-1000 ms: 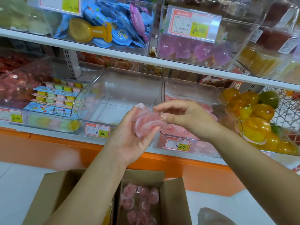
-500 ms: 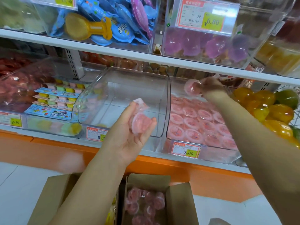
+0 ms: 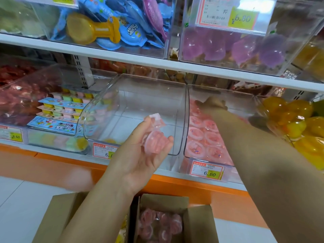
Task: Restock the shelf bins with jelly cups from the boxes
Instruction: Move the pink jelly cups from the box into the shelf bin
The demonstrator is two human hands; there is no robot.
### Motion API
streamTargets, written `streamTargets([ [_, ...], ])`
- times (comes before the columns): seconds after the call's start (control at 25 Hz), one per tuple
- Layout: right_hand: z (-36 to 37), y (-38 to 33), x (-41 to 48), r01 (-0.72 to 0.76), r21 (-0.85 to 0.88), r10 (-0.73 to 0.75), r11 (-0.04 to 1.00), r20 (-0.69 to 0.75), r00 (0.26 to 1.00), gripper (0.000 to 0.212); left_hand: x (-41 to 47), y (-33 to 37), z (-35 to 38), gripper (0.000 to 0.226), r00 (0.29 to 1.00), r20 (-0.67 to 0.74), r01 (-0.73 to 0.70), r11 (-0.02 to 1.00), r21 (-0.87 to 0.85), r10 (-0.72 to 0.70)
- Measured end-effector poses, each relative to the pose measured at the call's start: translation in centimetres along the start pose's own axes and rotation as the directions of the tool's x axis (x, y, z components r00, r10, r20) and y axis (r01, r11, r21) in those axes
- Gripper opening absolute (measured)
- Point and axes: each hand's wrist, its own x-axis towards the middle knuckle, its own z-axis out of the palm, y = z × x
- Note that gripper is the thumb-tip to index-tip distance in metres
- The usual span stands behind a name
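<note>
Cradling a small cluster of translucent pink plastic jelly cups (image 3: 155,141) at the centre of the frame, the left hand (image 3: 138,160) lay palm up with its fingers curled round them, probably as a ready supply for the other hand. These cups looked glossy and thin-walled, with crinkled film lids. Right of centre, the right hand (image 3: 213,103) reached deep into the clear, rigid acrylic shelf bin (image 3: 236,97), above the neat rows of matching pink cups (image 3: 199,134) laid lid-up. Blurred behind the plastic, its fingers could not be judged apart or gripping. The deep reach suggested the back row was being filled. At the bottom of the frame, an open brown cardboard box (image 3: 198,223) of dull, matte board held more loose pink cups (image 3: 157,223), likely parked below the shelf to keep reaches short.
</note>
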Motion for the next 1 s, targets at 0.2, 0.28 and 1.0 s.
streamTargets([
  [0.2, -0.6, -0.4, -0.5, 0.018, 0.217, -0.020, 0.976, 0.007, 1.000, 0.032, -0.1, -0.3, 0.0, 0.031, 1.000, 0.002, 0.014, 1.000, 0.002, -0.014],
  [0.28, -1.2, -1.3, -1.5, 0.110, 0.196, -0.121, 0.974, 0.046, 0.992, 0.041, -0.1, -0.4, 0.1, 0.033, 1.000, 0.005, 0.015, 1.000, 0.007, -0.015],
  [1.0, -7.2, -0.3, -18.2, 0.330, 0.897, -0.663, 0.295, -0.057, 0.747, 0.037, -1.7, -1.7, 2.2, 0.046, 0.999, 0.032, 0.015, 0.937, 0.350, -0.027],
])
